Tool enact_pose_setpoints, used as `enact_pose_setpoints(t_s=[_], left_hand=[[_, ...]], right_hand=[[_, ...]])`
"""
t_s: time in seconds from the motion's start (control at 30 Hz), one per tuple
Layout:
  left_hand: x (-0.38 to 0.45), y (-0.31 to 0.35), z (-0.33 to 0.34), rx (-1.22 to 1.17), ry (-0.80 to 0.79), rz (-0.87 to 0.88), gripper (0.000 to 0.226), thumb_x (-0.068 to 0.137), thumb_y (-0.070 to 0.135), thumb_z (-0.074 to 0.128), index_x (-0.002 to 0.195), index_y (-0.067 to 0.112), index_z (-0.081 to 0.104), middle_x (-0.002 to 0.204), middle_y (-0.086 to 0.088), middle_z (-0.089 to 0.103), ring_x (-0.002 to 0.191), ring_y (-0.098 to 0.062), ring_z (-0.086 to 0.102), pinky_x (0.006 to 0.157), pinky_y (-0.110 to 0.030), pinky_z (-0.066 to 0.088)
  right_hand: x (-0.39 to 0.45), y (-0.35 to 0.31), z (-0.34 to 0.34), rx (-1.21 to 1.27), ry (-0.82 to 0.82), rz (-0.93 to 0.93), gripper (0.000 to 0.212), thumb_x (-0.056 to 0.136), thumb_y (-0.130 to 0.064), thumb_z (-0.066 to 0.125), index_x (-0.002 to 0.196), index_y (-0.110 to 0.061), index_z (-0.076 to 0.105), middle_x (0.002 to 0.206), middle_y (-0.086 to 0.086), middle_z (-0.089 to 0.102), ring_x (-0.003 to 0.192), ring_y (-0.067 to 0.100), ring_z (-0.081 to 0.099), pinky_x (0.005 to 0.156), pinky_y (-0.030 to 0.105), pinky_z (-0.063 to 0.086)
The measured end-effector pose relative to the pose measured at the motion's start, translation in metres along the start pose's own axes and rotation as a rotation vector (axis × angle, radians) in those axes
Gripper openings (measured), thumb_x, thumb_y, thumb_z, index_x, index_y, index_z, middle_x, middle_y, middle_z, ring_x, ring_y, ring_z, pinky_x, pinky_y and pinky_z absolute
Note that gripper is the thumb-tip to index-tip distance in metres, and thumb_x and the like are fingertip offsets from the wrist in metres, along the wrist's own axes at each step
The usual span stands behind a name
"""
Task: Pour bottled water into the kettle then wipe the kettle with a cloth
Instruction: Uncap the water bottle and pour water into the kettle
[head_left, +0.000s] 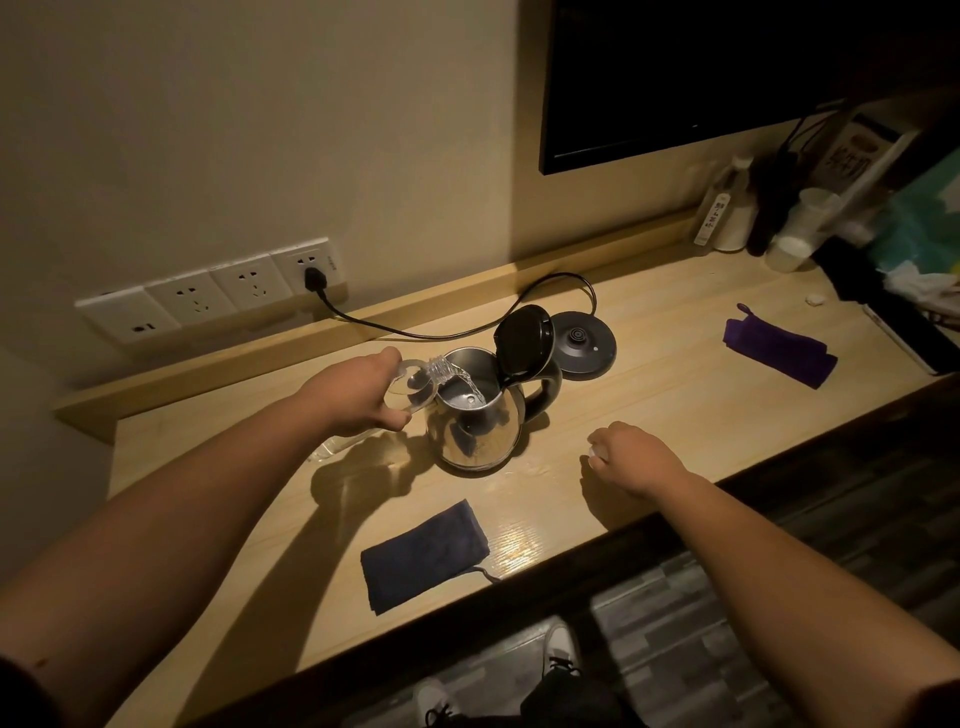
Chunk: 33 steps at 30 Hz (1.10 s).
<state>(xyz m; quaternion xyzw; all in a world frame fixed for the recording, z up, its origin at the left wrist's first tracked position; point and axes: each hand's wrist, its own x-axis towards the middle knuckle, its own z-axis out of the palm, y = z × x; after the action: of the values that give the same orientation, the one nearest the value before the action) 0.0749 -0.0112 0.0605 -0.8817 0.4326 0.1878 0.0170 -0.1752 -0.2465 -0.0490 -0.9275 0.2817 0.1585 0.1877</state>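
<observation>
Left hand (358, 395) gripped a clear water bottle (415, 382), fingers wrapped around it, neck tipped right over the open kettle (480, 415) at mid-table; water streamed in. Kettle lid (522, 343) stood hinged up. Right hand (631, 457) rested on the table (649, 395) right of the kettle, fingers curled around something small and white. Dark cloth (423, 556) lay near the front edge, purple cloth (779, 345) far right.

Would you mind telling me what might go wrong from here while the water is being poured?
The left hand tips the bottle right at the kettle rim, so the stream may spill onto the desk. The kettle stands off its plugged-in base; a wet underside could reach it. The right hand is not steadying the kettle.
</observation>
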Motion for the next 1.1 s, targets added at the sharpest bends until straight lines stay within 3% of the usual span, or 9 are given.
enact_pose_setpoints(t_s=[0.53,0.73,0.87,1.1], left_hand=[[-0.004,0.003,-0.004,0.062,-0.007,-0.013,0.06,0.08,0.038,0.075,0.123,0.016,0.04,0.096,-0.004,0.055,0.081,-0.02,0.055,0.06,-0.03,0.046],[-0.006,0.006,-0.007,0.089,-0.003,-0.01,0.059,0.079,0.038,0.076,0.121,0.014,0.041,0.095,-0.004,0.055,0.082,-0.021,0.056,0.064,-0.036,0.051],[-0.008,0.008,-0.009,0.115,0.012,-0.015,0.058,0.08,0.037,0.075,0.121,0.013,0.04,0.086,-0.001,0.049,0.079,-0.021,0.053,0.056,-0.031,0.039],[-0.011,0.01,-0.01,0.103,0.022,-0.031,0.06,0.08,0.036,0.076,0.122,0.012,0.04,0.079,0.002,0.044,0.077,-0.02,0.052,0.054,-0.03,0.035]], right_hand=[[0.002,-0.004,-0.003,-0.018,0.032,-0.023,0.041,0.097,-0.033,0.048,0.132,-0.015,0.055,0.132,0.01,0.056,0.11,0.026,0.059,0.09,0.032,0.047],[0.002,-0.005,-0.005,-0.028,0.033,-0.018,0.041,0.097,-0.031,0.048,0.134,-0.016,0.053,0.134,0.01,0.055,0.111,0.026,0.058,0.091,0.032,0.048],[0.001,-0.005,-0.005,-0.029,0.047,-0.019,0.04,0.097,-0.031,0.047,0.132,-0.015,0.055,0.13,0.01,0.056,0.108,0.026,0.059,0.089,0.033,0.049],[0.0,-0.005,-0.006,-0.022,0.072,-0.028,0.04,0.097,-0.03,0.047,0.134,-0.016,0.053,0.132,0.009,0.056,0.109,0.026,0.059,0.088,0.032,0.047]])
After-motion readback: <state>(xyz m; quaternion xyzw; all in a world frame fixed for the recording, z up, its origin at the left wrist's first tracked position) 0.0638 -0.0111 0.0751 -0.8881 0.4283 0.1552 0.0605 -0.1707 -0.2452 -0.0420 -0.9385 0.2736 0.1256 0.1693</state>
